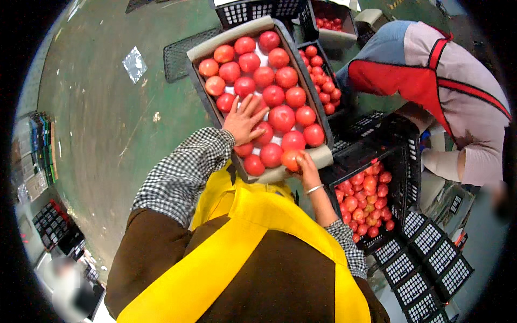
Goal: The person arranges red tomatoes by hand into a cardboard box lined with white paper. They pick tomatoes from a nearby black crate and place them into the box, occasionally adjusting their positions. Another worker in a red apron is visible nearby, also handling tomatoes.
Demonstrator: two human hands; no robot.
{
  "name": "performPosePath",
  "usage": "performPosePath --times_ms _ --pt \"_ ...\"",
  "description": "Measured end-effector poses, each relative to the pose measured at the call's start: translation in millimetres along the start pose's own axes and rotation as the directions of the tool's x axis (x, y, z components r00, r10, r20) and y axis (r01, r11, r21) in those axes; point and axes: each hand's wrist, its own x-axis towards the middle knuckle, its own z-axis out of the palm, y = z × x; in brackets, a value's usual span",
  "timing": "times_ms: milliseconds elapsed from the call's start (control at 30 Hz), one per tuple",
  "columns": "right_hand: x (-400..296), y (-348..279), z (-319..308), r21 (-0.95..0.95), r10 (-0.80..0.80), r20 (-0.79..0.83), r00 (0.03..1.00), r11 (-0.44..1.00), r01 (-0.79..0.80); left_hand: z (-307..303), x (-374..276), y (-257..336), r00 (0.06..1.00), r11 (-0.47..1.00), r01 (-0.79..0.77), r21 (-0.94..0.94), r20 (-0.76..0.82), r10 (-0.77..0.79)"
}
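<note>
Before me is a dark crate (328, 130) with paper folded over its end rims and a layer of red tomatoes (281, 118) inside. My left hand (245, 120) rests palm down on tomatoes near the crate's left side, its fingers spread. At the near end, my right hand (307, 166) has its fingers around an orange-red tomato (290, 160). That tomato sits at the near paper edge (321, 157). White lining (263, 60) shows between some of the fruit. Part of the layer is hidden under my left hand.
To the right stands a deep black crate (412, 161) of loose tomatoes (365, 198). Smaller tomatoes (321, 80) fill a crate beyond mine. A co-worker in a red apron (398, 80) bends at the right. Black crates (424, 258) stand lower right; a plastic bag (135, 65) lies on the green floor.
</note>
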Motion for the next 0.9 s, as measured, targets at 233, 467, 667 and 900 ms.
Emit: performPosePath --times_ms 233,467,667,900 --pt "-10.1 -4.5 -4.2 -0.029 0.067 0.001 0.998 0.997 -0.067 -25.5 -52.6 30.6 0.983 0.995 0.095 -0.002 0.156 -0.093" --pt "-8.3 4.6 -19.4 -0.047 0.022 0.035 0.999 0.999 -0.020 -13.0 -30.9 39.0 0.894 0.956 0.183 0.228 0.365 -0.258" --pt "-5.5 12.2 -25.4 -0.024 -0.024 0.048 0.999 0.999 0.026 -7.6 -39.4 30.8 0.908 0.977 0.191 0.094 0.362 -0.212" --pt "-10.6 15.7 -25.3 -0.075 -0.071 0.067 0.995 0.994 0.076 -7.2 -51.5 25.1 0.966 0.984 0.173 -0.042 0.203 -0.161"
